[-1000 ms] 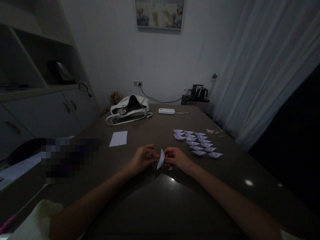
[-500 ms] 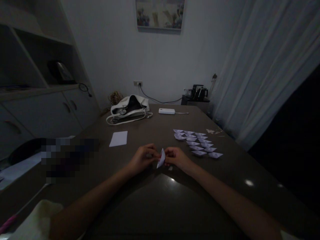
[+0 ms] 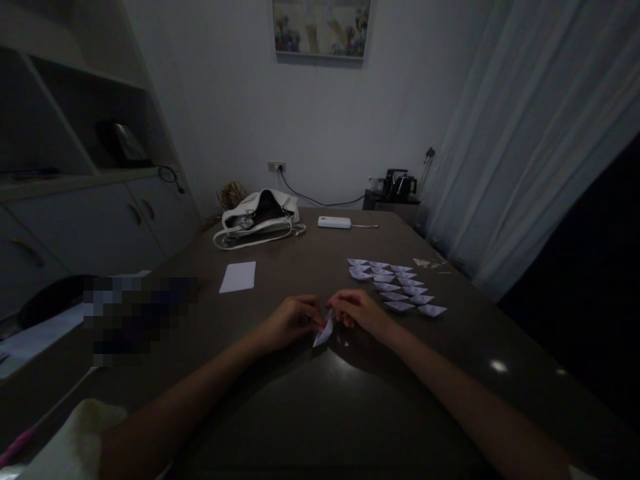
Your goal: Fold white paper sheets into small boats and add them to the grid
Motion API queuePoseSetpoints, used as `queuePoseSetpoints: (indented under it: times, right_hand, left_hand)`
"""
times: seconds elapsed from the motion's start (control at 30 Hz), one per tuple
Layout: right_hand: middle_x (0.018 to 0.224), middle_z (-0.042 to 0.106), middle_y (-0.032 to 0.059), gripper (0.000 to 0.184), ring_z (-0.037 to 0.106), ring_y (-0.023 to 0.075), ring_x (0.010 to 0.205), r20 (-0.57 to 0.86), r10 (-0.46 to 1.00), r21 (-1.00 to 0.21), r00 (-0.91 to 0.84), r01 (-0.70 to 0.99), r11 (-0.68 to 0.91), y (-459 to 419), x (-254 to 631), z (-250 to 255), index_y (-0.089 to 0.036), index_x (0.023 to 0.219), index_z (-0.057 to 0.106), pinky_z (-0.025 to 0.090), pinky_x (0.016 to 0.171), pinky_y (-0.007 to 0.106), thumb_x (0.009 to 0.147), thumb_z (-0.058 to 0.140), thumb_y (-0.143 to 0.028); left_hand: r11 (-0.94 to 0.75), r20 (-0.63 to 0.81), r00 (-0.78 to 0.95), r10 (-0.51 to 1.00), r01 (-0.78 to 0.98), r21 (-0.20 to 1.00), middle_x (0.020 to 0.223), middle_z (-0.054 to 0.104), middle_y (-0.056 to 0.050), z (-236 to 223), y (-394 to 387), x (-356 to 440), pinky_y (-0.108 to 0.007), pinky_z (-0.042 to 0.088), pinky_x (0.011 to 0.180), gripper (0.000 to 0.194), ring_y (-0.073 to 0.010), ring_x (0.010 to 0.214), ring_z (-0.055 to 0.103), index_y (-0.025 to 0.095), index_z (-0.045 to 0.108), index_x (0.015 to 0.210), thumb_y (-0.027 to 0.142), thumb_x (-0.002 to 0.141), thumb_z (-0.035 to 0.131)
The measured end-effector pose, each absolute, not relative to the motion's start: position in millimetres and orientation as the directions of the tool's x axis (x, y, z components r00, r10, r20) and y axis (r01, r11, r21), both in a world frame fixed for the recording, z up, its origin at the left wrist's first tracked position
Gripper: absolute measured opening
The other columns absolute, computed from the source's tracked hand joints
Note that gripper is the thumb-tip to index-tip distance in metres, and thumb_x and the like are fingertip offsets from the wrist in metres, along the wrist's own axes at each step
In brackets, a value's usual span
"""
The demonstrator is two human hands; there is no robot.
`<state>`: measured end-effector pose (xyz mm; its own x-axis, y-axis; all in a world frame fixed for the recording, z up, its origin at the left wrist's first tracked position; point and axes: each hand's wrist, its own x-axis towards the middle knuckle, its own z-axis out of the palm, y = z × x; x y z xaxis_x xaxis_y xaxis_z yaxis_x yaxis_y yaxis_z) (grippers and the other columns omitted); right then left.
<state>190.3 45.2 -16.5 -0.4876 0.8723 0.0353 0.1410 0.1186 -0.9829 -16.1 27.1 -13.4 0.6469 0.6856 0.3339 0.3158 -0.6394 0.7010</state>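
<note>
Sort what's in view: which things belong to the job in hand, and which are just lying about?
Seems part of the job:
folded white paper, boat-like, between the left hand and right hand
small paper boats
flat white paper

Seems just lying about:
white handbag
white device, probably a power bank
black kettle

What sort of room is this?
Probably a dining or living room, maybe in a home: a large brown table, a framed picture on the wall, and what looks like a black kettle on a low stand beyond the table.
</note>
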Motion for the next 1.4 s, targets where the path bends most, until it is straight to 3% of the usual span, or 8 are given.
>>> queuePoseSetpoints:
  times: [0.17,0.43,0.63,0.83,1.07,1.4]
  right_hand:
    - [0.056,0.058,-0.0020,0.026,0.047,0.0069,0.044,0.028,0.866,-0.968,-0.499,0.202,0.148,47,189,-22,-0.014,0.073,0.061,0.034,0.042,0.019,0.074,0.065,-0.040]
    - [0.057,0.061,0.0007,0.029,0.050,0.0086,0.046,-0.008,0.861,-0.951,-0.509,0.271,0.151,47,192,-23,-0.013,0.068,0.063,0.038,0.045,0.021,0.071,0.068,-0.041]
    - [0.057,0.062,0.0003,0.029,0.053,0.0099,0.048,-0.003,0.879,-0.971,-0.476,0.212,0.111,49,194,-22,-0.014,0.068,0.063,0.041,0.049,0.022,0.068,0.071,-0.042]
    - [0.057,0.062,0.0002,0.025,0.055,0.0101,0.048,0.035,0.939,-0.972,-0.341,0.209,0.112,52,198,-24,-0.014,0.070,0.062,0.042,0.050,0.022,0.071,0.069,-0.037]
    - [0.056,0.062,0.0010,0.015,0.055,0.0102,0.046,-0.008,0.961,-0.959,-0.277,0.276,0.071,55,198,-30,-0.014,0.068,0.060,0.040,0.043,0.020,0.075,0.064,-0.027]
    - [0.057,0.062,0.0007,0.009,0.055,0.0093,0.047,0.043,0.957,-0.930,-0.286,0.339,0.143,53,197,-29,-0.013,0.067,0.062,0.043,0.046,0.020,0.075,0.061,-0.017]
  left_hand:
    - [-0.675,0.331,0.676,0.659,0.336,0.657,0.081,0.058,-0.005,-15,25,-14,-0.021,0.043,0.063,0.012,-0.0137,0.073,0.059,0.014,0.069,0.077,0.013,0.082,0.059]
    - [-0.810,0.359,0.747,0.560,0.402,0.427,0.079,0.060,-0.005,-11,25,-16,-0.023,0.040,0.064,0.017,-0.0151,0.074,0.057,0.017,0.070,0.081,0.017,0.087,0.055]
    - [-0.740,0.356,0.669,0.653,0.461,0.490,0.086,0.058,-0.005,-7,26,-18,-0.023,0.041,0.066,0.019,-0.0147,0.075,0.057,0.018,0.068,0.099,0.024,0.090,0.052]
    - [-0.645,0.361,0.546,0.756,0.529,0.551,0.077,0.059,-0.002,-6,29,-19,-0.023,0.040,0.061,0.021,-0.0138,0.068,0.054,0.015,0.064,0.085,0.035,0.088,0.056]
    - [-0.690,0.275,0.644,0.714,0.581,0.430,0.093,0.059,-0.004,-13,32,-23,-0.023,0.041,0.066,0.016,-0.0155,0.077,0.057,0.020,0.066,0.096,0.028,0.086,0.058]
    - [-0.715,0.254,0.675,0.692,0.593,0.370,0.091,0.059,-0.004,-18,36,-21,-0.022,0.041,0.067,0.015,-0.0153,0.078,0.058,0.019,0.066,0.091,0.025,0.090,0.052]
